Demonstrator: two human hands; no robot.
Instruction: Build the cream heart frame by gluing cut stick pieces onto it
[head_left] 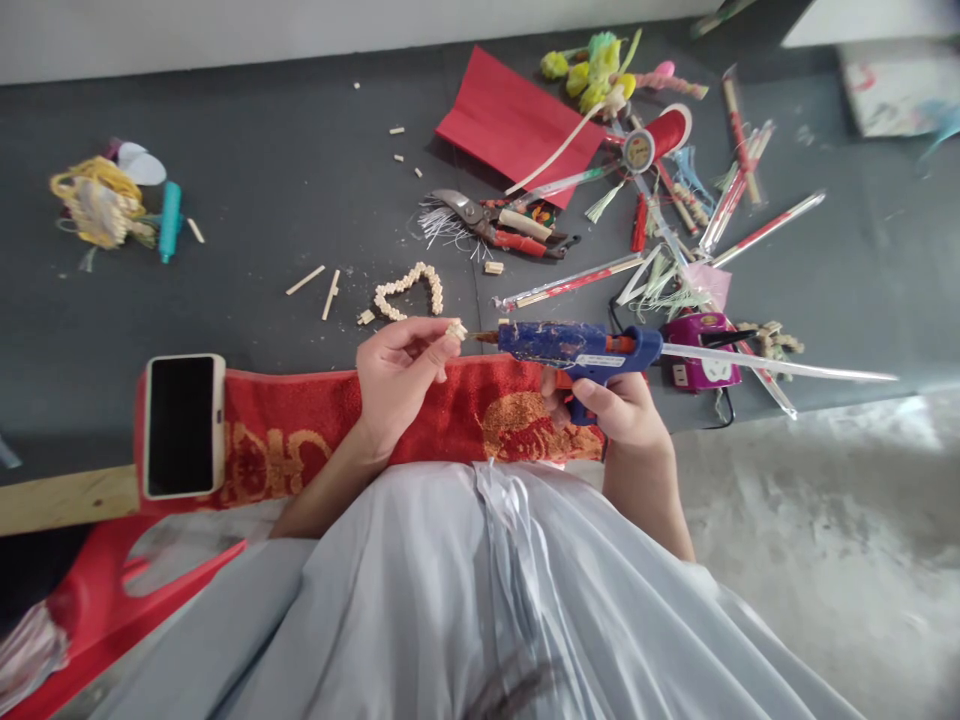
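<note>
My right hand (611, 400) is wrapped round the handle of a blue hot glue gun (555, 343), with a long clear glue stick (787, 365) sticking out of its back. The gun's nozzle points left and meets, or nearly meets, a small cream-coloured piece (455, 329). That piece is pinched between the thumb and fingers of my left hand (405, 365); its exact kind is too small to make out. Just beyond my left hand lies a heart-shaped outline of small cream pieces (409, 287) on the dark table (247, 250).
A red towel (292, 400) with a phone (184, 425) on it lies along the near edge. Pruning shears (502, 222), red paper (510, 125), a thread spool (660, 138) and wrapped sticks (769, 230) lie behind. A purple power socket (701, 350) stands right; yellow cord (97, 200) lies left.
</note>
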